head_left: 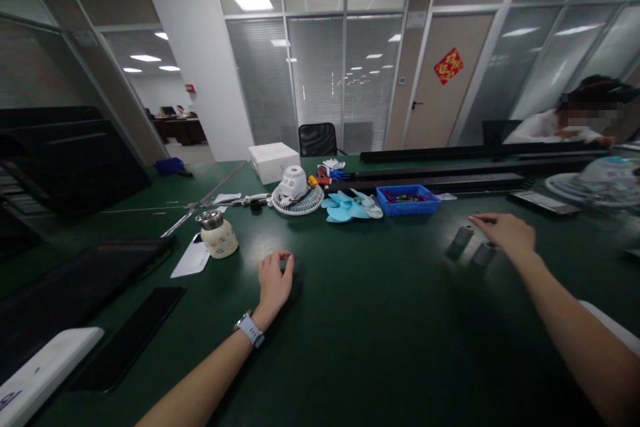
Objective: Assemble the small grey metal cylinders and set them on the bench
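My left hand (274,278) rests on the dark green table (360,320) with its fingers curled in a pinch; what they hold, if anything, is too small to make out. A watch sits on that wrist. My right hand (504,231) reaches out flat, fingers extended, its fingertips over two small grey cylinders (473,245) standing on the table. Farther back lie a white fan motor on a round fan grille (296,195), light blue fan blades (350,207) and a blue parts tray (407,200).
A cream jar with a metal lid (217,235) stands left of my left hand beside a white card (191,259). A white box (273,161), long black rails (450,177) and black panels at the left edge lie around. Another person sits at the far right.
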The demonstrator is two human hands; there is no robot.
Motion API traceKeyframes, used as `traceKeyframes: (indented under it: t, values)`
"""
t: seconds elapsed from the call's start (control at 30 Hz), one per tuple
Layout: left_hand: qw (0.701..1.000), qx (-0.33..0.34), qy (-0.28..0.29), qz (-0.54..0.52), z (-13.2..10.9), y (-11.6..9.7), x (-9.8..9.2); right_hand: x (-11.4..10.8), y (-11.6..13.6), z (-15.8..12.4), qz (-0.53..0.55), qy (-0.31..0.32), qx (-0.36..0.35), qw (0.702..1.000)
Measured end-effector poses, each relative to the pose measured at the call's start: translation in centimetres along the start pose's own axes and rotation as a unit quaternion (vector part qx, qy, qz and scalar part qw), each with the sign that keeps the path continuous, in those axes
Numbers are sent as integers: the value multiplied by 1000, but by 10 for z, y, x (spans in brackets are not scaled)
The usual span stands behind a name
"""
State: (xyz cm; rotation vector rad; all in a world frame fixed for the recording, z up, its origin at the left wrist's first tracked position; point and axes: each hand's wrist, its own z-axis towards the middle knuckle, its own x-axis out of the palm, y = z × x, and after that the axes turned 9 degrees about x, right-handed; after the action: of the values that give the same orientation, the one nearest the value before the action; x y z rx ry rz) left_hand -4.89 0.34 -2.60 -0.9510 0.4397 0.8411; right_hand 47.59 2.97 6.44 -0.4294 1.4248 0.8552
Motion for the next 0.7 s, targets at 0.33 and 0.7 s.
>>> traceKeyframes:
  t: [0.33,0.7]
  values:
    - [1000,-7,0,-1,0,-1,-1,18,-3,3,51,40,23,998]
    - [1000,3,-1,8,0,2,1,15,3,-4,64,45,32,996]
